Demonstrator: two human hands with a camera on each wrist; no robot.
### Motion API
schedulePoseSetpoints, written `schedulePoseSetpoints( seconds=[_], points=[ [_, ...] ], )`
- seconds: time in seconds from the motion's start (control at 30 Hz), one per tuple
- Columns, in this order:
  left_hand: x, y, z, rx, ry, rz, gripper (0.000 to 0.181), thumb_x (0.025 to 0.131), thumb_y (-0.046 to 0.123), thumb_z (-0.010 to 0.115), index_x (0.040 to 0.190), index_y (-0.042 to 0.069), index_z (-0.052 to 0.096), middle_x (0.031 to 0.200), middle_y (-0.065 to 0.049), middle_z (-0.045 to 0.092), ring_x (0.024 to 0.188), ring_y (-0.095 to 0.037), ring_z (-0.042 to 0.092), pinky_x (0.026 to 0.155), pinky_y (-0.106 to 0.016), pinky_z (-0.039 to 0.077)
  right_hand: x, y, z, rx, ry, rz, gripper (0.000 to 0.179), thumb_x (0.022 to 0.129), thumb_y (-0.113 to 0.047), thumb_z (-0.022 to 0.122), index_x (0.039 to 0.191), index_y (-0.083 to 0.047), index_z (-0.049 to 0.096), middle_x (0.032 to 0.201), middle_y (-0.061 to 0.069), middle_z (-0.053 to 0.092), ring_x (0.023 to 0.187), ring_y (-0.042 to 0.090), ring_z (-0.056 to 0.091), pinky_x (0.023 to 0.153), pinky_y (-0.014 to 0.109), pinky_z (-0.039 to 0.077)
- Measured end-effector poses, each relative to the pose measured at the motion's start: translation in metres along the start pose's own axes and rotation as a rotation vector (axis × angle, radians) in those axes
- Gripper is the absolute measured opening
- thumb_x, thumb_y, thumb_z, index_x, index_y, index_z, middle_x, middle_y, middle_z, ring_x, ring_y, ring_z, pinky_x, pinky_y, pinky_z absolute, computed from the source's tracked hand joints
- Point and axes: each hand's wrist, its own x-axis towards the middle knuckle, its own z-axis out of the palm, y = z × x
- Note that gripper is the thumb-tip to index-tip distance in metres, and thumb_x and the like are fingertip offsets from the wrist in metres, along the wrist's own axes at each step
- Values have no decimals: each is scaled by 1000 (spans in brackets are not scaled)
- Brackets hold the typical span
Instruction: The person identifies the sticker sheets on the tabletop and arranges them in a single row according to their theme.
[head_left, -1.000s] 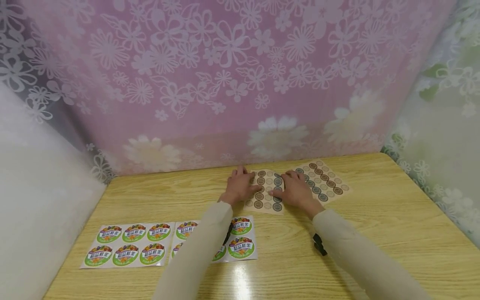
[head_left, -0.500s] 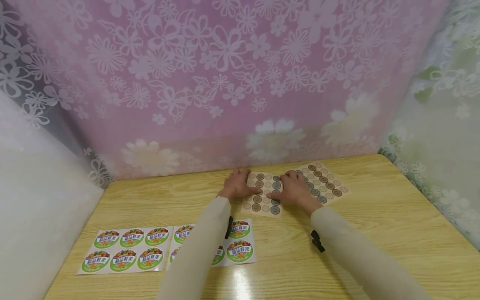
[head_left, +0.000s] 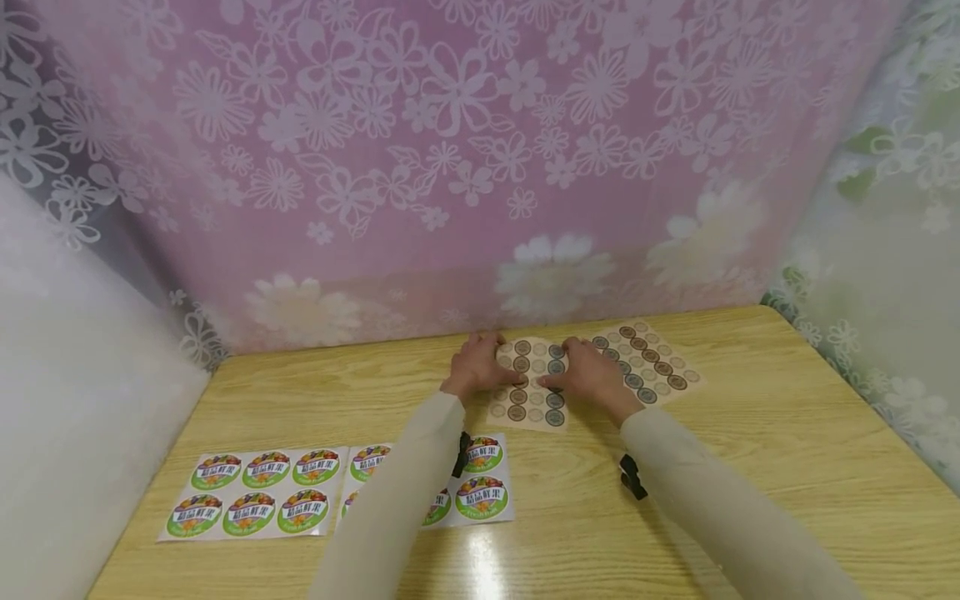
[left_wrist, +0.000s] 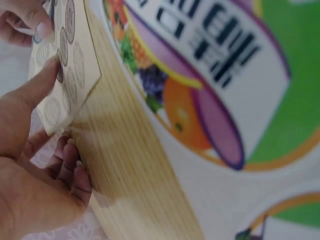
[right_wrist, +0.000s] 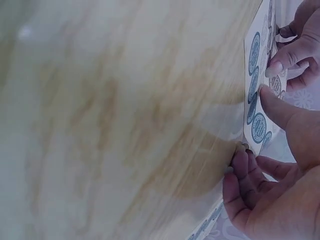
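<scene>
A beige sheet of round stickers (head_left: 536, 414), with brown, dark grey and pale circles in rows, lies at the back of the table between both hands. My left hand (head_left: 477, 367) pinches its left edge: the thumb (left_wrist: 42, 82) lies on top, and the other fingers curl at the edge and partly beneath it. On the opposite side my right hand (head_left: 596, 379) pinches the right edge, thumb (right_wrist: 275, 107) on the printed face, fingers bent at the border. The two thumbs point at each other across the middle of the sheet.
A second beige sticker sheet (head_left: 660, 364) lies slanted to the right, partly behind the right hand. Two white sheets of fruit labels, one left (head_left: 259, 490) and one under the left forearm (head_left: 483, 479), lie nearer the front. A flowered pink curtain (head_left: 450, 167) hangs behind the table (head_left: 570, 517).
Both thumbs have drawn slightly closer together over the sheet, the right hand's fingers straightening a little along its edge. The view shifts slightly; the sheets stay in place.
</scene>
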Motion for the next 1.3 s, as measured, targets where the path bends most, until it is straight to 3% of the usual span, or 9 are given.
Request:
schedulePoseSetpoints(
  seconds=[0.13, 0.23, 0.37, 0.47, 0.63, 0.83, 0.93, 1.07, 1.3],
  points=[
    [-3, 6, 0, -16, -4, -20, 73, 77, 47, 78, 136, 15, 50, 112, -4, 62, 91, -21, 59, 79, -40, 47, 0, 0, -1, 41, -15, 12, 73, 88, -44, 67, 140, 1, 41, 131, 22, 50, 114, 38, 52, 87, 54, 44],
    [-4, 9, -1, -31, 9, -32, 70, 79, 44, 77, 136, 13, 51, 107, -2, 64, 82, -17, 59, 72, -37, 48, 0, 1, -3, 88, -18, 16, 69, 90, -39, 66, 140, 0, 41, 118, 19, 57, 100, 33, 58, 78, 48, 47],
    [-5, 10, -4, -36, 55, -17, 64, 81, 43, 74, 134, 13, 54, 109, -4, 64, 83, -18, 59, 71, -35, 48, 1, 4, -8, 205, -15, -12, 61, 93, -30, 63, 140, 2, 40, 92, 11, 56, 71, 23, 54, 60, 36, 41],
    [-7, 11, -10, -50, 75, 14, 61, 83, 44, 73, 132, 12, 56, 109, -4, 64, 87, -19, 59, 72, -35, 48, 0, 5, -16, 255, 20, -52, 58, 93, -25, 64, 138, 4, 42, 81, 9, 53, 60, 20, 47, 54, 33, 36],
    [-13, 15, -22, -119, 82, 74, 53, 85, 43, 70, 129, 16, 58, 96, -1, 64, 79, -16, 58, 66, -31, 46, -7, 4, -34, 265, 66, -111, 58, 92, -24, 66, 139, 4, 45, 82, 10, 55, 58, 19, 45, 53, 31, 35],
    [-28, 22, -37, -229, 89, 105, 49, 86, 38, 71, 126, 12, 61, 83, 1, 60, 66, -14, 53, 55, -26, 41, -24, 2, -55, 357, 4, -133, 59, 94, -25, 63, 142, 2, 41, 96, 14, 54, 70, 27, 61, 59, 34, 51],
    [-39, 24, -40, -364, 68, 112, 50, 86, 31, 73, 127, 5, 60, 76, -2, 60, 63, -21, 57, 51, -26, 40, -32, 4, -63, 422, -40, -164, 60, 95, -22, 63, 143, 5, 39, 95, 15, 51, 74, 28, 62, 66, 39, 55],
    [-53, 26, -39, -531, -9, 103, 51, 87, 23, 73, 130, 1, 57, 70, -7, 62, 72, -34, 65, 53, -27, 44, -41, 12, -67, 473, -90, -202, 61, 94, -21, 64, 141, 8, 39, 89, 13, 49, 69, 23, 59, 69, 42, 56],
    [-74, 22, -26, -534, -97, 80, 52, 85, 24, 74, 129, 4, 57, 75, -2, 65, 77, -32, 67, 64, -33, 52, -59, 22, -58, 486, -159, -192, 60, 92, -23, 66, 138, 9, 44, 89, 12, 49, 70, 20, 62, 67, 39, 56]
  ],
)
